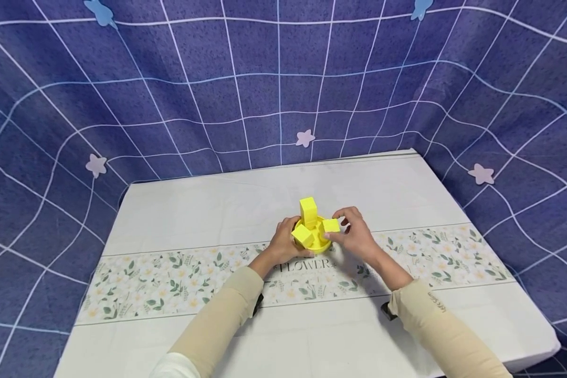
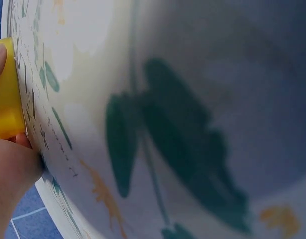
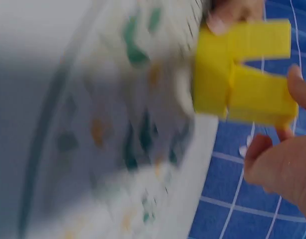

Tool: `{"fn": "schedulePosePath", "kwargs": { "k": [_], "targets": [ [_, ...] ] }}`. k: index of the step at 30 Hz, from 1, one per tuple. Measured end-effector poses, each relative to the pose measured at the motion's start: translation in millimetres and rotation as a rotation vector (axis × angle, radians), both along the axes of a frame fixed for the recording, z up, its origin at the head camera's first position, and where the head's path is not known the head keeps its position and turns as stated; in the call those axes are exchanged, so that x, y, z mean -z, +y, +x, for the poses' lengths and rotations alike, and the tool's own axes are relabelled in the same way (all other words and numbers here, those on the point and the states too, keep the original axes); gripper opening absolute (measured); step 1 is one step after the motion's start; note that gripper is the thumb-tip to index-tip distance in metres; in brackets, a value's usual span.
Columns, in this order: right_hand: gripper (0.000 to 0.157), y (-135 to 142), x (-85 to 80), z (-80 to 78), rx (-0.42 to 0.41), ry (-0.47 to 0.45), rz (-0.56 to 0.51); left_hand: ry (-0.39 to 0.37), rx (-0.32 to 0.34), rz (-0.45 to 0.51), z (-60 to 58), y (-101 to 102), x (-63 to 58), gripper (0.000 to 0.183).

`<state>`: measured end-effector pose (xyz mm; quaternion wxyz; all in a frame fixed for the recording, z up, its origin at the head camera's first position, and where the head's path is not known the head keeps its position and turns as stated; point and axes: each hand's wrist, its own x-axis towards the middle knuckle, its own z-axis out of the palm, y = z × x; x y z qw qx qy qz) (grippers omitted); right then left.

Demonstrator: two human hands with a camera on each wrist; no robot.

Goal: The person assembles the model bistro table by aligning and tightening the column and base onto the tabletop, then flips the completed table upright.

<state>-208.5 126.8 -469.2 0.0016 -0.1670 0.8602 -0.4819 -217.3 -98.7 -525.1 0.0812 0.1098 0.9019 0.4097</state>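
Observation:
A round yellow holder [image 1: 320,247] stands on the table with three yellow rectangular blocks upright in it. The back block [image 1: 308,212] rises tallest, the front-left block [image 1: 303,235] leans outward, and the right block [image 1: 331,226] tilts to the right. My left hand [image 1: 283,242] curls round the holder's left side, thumb at its near edge. With thumb and fingertips, my right hand [image 1: 359,239] pinches the top of the right block. In the right wrist view, that block [image 3: 262,97] sticks up out of the holder [image 3: 210,74]. The left wrist view catches only part of the holder [image 2: 8,94].
The white table [image 1: 208,210] carries a floral band [image 1: 170,283] with lettering just in front of the holder. A blue grid-patterned curtain [image 1: 255,94] with star shapes surrounds the table's back and sides. Both wrists wear dark devices under the sleeves.

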Motion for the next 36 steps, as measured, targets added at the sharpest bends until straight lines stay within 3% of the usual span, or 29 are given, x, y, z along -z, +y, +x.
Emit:
{"fn": "schedulePosePath", "kwargs": {
  "k": [4,5,7,11,14,20,24,29,32,36],
  "targets": [
    [0.041,-11,4.2,6.0,0.043,-0.008,-0.037,0.005,0.001,0.004,-0.1,0,0.2,0.104],
    [0.041,-13,-1.8,9.7,0.033,-0.013,-0.048,0.005,0.001,0.004,0.0,1,0.3,0.104],
    [0.042,-10,-11.1,12.8,-0.024,-0.039,-0.069,0.001,0.002,0.002,0.3,1,0.4,0.104],
    [0.051,8,-19.7,4.0,-0.216,-0.119,-0.085,0.003,0.003,-0.001,0.9,1,1.5,0.103],
    [0.051,20,-9.3,-13.1,-0.328,-0.182,-0.093,0.008,0.001,-0.001,1.2,0,1.8,0.103],
    [0.045,23,-5.0,-22.3,-0.412,-0.255,-0.096,0.000,0.008,-0.016,2.2,1,2.7,0.103],
    [0.042,17,-2.4,-18.1,-0.344,-0.229,-0.077,0.006,0.000,-0.009,1.8,1,1.6,0.104],
    [0.034,-3,3.6,-10.0,-0.129,-0.133,-0.074,0.016,-0.001,-0.002,0.6,1,1.0,0.104],
    [0.036,-15,6.8,-7.3,-0.016,-0.080,-0.061,0.016,-0.003,-0.006,0.1,1,2.1,0.104],
    [0.043,-23,8.7,-7.6,0.056,-0.031,-0.026,0.016,-0.006,-0.009,-0.1,0,2.1,0.104]
  ]
}}
